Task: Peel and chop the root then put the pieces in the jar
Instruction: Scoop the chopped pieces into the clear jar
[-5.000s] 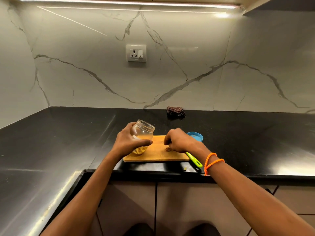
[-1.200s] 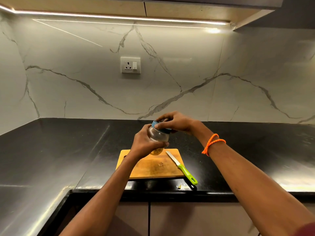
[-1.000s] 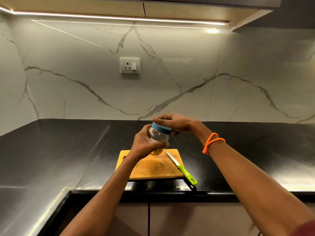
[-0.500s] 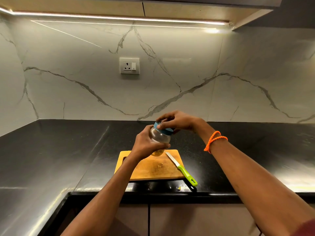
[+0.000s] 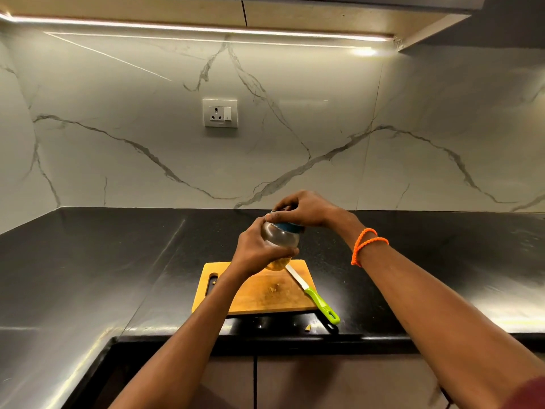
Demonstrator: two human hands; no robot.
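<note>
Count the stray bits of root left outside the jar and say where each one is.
3 spots: a small cluster mid cutting board, one bit in the board's handle slot, one on the counter in front of the board. Others may hide behind the left hand.

A black polished countertop (image 5: 88, 261) is seen running along the corner, its surface streaked with glare. Behind it, a white marble-look backsplash (image 5: 427, 128) crossed by grey veins is lit from above by a light strip (image 5: 206, 28) fixed under the wall cabinet (image 5: 324, 13). A white socket with switch (image 5: 220, 113) is mounted on the backsplash, left of centre. Below the counter edge, cabinet doors (image 5: 324, 379) are divided by a dark vertical seam.
</note>
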